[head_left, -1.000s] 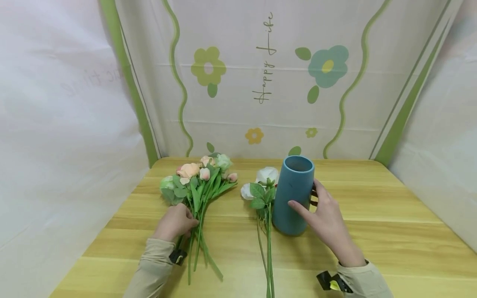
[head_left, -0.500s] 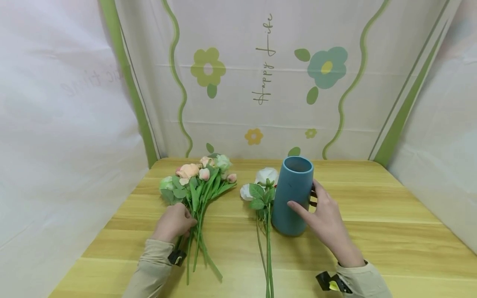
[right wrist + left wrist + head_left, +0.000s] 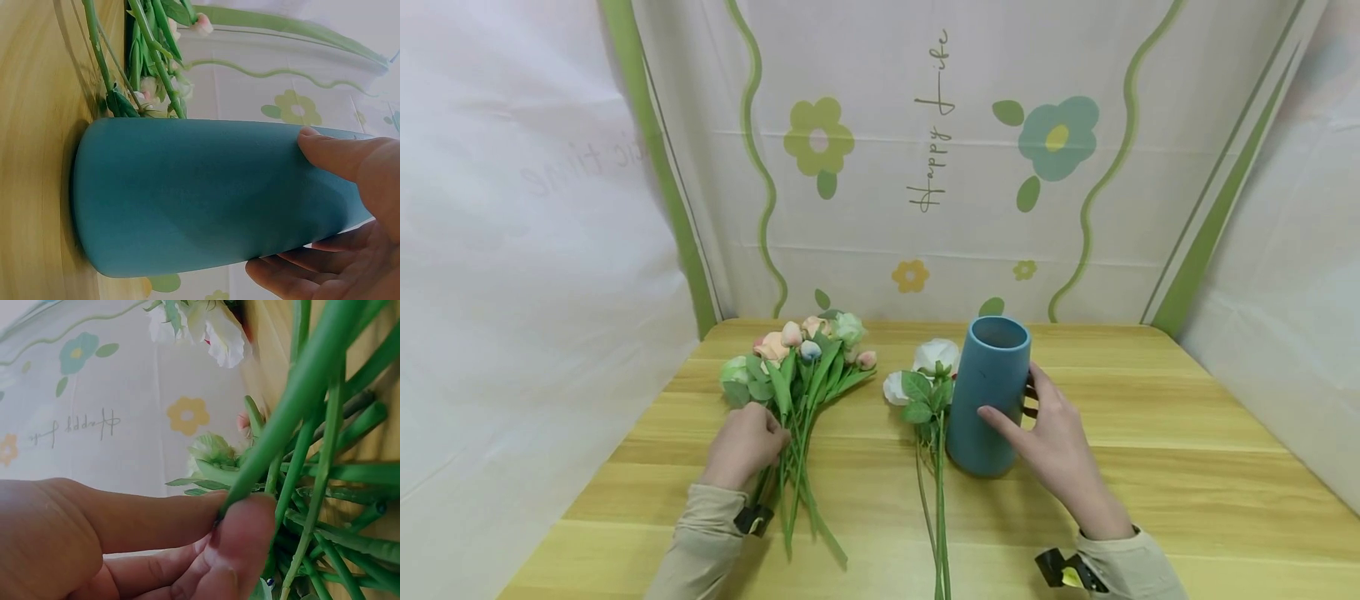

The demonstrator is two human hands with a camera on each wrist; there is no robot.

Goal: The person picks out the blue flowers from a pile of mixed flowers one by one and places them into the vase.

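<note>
My left hand pinches the green stem of a tulip between thumb and forefinger. A pink tulip bloom stands above that hand, over the bunch of mixed flowers on the table's left side. The bunch holds a peach bloom, a pale green bloom and a blue-tipped bud. On the other side, my right hand grips a blue vase that stands upright. Its thumb lies on the near side of the vase, and the fingers curl behind, partly hidden. No stems show at the vase's mouth.
White flowers with long stems lie just left of the vase, pointing toward the front edge. The wooden table backs onto a printed cloth, with white cloth walls at both sides.
My left hand has shifted slightly left and back with the stem. The pink tulip bloom has moved up and left, uncovering the blue-tipped bud. The right hand and vase stay put.
</note>
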